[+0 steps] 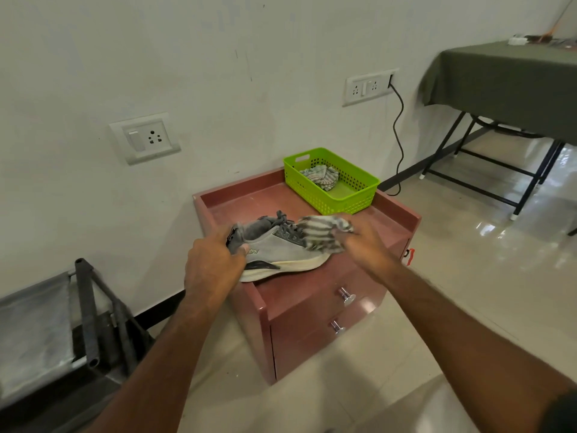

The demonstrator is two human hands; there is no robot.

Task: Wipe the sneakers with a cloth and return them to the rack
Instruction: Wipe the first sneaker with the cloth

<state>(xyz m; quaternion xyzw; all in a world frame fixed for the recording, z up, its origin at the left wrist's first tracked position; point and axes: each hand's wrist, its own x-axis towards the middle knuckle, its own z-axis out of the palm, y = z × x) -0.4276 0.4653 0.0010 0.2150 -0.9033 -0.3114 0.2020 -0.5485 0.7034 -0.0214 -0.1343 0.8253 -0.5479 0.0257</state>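
A grey sneaker (281, 253) with a whitish sole rests on top of the red cabinet (396, 214), toe pointing right. My left hand (212, 264) grips its heel. My right hand (363, 242) presses a striped cloth (321, 234) against the sneaker's toe and laces; the cloth is blurred. The shoe rack (84, 310), dark-framed with grey fabric shelves, stands at the lower left; no shoe shows on it.
A green plastic basket (352, 203) holding another striped cloth (321, 178) sits at the cabinet's back right. The cabinet has two drawers with metal knobs (345, 296). A folding table with a green cover (505, 79) stands at the right. A black cable hangs from the wall socket.
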